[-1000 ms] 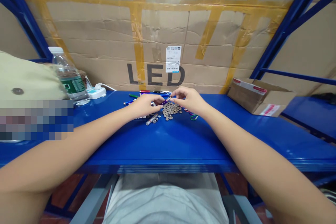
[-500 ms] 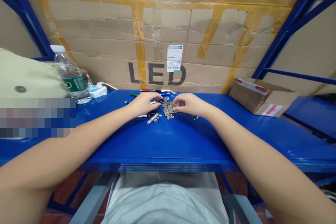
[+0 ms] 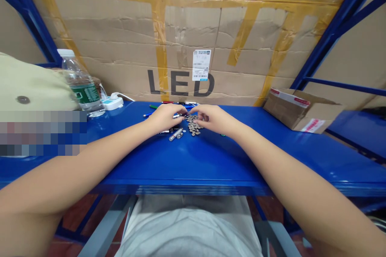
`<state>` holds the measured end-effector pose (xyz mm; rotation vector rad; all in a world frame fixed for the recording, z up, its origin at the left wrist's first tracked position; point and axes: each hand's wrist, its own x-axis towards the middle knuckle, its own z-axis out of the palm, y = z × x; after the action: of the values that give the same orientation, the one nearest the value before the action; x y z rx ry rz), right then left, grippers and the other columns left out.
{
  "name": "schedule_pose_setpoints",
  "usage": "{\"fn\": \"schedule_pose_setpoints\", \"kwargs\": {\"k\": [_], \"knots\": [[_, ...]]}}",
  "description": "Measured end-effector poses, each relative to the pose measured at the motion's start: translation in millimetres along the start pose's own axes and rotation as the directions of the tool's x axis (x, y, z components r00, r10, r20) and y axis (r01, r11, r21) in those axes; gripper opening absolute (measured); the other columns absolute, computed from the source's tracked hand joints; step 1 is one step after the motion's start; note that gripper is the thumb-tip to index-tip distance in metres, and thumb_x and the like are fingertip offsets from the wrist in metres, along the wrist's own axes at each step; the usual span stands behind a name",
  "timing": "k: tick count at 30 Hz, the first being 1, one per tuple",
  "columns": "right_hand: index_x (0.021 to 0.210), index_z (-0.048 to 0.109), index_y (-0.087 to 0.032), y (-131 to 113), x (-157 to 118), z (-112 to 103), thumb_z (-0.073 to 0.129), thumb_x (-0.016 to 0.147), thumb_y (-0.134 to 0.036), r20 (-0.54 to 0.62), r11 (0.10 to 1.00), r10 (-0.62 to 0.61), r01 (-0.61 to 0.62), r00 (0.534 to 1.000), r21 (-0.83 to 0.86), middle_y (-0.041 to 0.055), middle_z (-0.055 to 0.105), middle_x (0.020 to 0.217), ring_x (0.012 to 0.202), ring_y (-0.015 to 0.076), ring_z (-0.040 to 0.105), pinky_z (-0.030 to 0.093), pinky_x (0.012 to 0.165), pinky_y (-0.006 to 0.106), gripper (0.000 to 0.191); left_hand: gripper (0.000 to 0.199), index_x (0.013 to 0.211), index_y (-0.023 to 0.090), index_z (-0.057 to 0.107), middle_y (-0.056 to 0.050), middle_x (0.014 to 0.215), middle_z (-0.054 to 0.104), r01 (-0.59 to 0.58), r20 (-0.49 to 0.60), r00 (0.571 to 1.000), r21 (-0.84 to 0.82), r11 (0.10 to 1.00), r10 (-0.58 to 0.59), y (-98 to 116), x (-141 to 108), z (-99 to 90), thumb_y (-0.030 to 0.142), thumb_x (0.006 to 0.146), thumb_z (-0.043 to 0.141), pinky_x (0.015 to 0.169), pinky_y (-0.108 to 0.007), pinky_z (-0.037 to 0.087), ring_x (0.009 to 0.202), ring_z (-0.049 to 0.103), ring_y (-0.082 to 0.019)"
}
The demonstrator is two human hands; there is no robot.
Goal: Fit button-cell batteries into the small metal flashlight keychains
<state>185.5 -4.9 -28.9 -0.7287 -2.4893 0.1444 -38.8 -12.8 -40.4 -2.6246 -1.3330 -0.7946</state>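
My left hand (image 3: 166,119) is closed around a slim, small tube (image 3: 178,116) with a shiny silver part, its kind mostly hidden by the fingers. My right hand (image 3: 212,117) curls just to the right, its fingertips by the tube's far end; whatever it pinches is too small to make out. Below and between the hands lies a pile of small round metal discs (image 3: 194,127), like coins or button cells. Left of the pile, a silver tube (image 3: 175,135) with a metal clip rests on the blue table (image 3: 193,160).
Several pens (image 3: 167,103) lie behind my hands. To the left stand a water bottle (image 3: 86,92), a white power strip (image 3: 113,103) and a pale cloth item (image 3: 33,84). An open cardboard box (image 3: 301,108) sits at right. A large taped carton (image 3: 126,48) walls the back.
My right hand has moved up and left from the disc pile to the end of the tube. My left hand stays nearly in place, still holding the tube.
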Motion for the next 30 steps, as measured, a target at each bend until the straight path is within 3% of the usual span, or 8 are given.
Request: {"fn": "schedule_pose_setpoints", "kwargs": {"k": [4,11,15,21,30], "knots": [[0.110,0.065,-0.019,-1.7,-0.6,0.0,0.058,0.085,-0.022,0.025,0.999,0.029,-0.028,0.999,-0.038,0.0013,0.064,0.077,0.068,0.0139,0.055,0.036,0.062,0.025,0.026,0.024,0.105,0.020,0.068,-0.004,0.099,0.073,-0.019,0.022,1.000,0.056,0.998,0.018,-0.8,0.1,-0.5,0.025,0.085,0.056,0.082,-0.031,0.049,0.092,0.066,-0.020],[0.098,0.064,-0.019,-2.9,-1.7,-5.8,0.056,0.085,-0.025,-0.052,0.998,0.056,-0.058,0.997,-0.035,0.0008,0.065,0.074,0.065,0.0135,0.055,0.038,0.063,0.025,0.017,0.022,0.105,0.021,0.067,-0.004,0.101,0.073,-0.019,0.012,1.000,0.057,0.998,0.019,-0.7,0.2,-1.7,0.024,0.086,0.056,0.084,-0.031,0.048,0.095,0.066,-0.020],[0.091,0.067,-0.018,-3.8,-2.9,-6.8,0.058,0.084,-0.025,0.059,0.996,0.087,-0.087,0.994,-0.012,0.0020,0.068,0.077,0.068,0.0138,0.058,0.039,0.063,0.025,0.013,0.020,0.103,0.021,0.067,-0.003,0.103,0.072,-0.005,0.017,1.000,0.070,0.998,0.004,0.0,0.1,-2.5,0.024,0.087,0.056,0.086,-0.032,0.047,0.096,0.065,-0.020],[0.090,0.071,-0.022,-0.6,-4.2,-2.8,0.060,0.078,-0.012,0.289,0.995,0.101,-0.096,0.952,-0.031,-0.0001,0.071,0.081,0.072,0.0135,0.061,0.042,0.066,0.024,0.020,0.022,0.105,0.021,0.067,-0.003,0.104,0.072,0.007,0.032,0.999,0.068,0.998,-0.009,0.1,0.2,-2.4,0.026,0.086,0.057,0.086,-0.031,0.047,0.096,0.066,-0.020],[0.084,0.071,-0.020,1.0,-3.0,-0.4,0.058,0.079,-0.013,0.273,0.987,0.151,-0.128,0.950,-0.101,0.0015,0.071,0.077,0.068,0.0139,0.061,0.042,0.062,0.025,0.015,0.024,0.106,0.021,0.067,-0.003,0.103,0.072,-0.018,0.057,0.998,0.110,0.994,0.012,0.1,-0.2,-2.7,0.027,0.086,0.055,0.084,-0.031,0.046,0.097,0.065,-0.021]]}}
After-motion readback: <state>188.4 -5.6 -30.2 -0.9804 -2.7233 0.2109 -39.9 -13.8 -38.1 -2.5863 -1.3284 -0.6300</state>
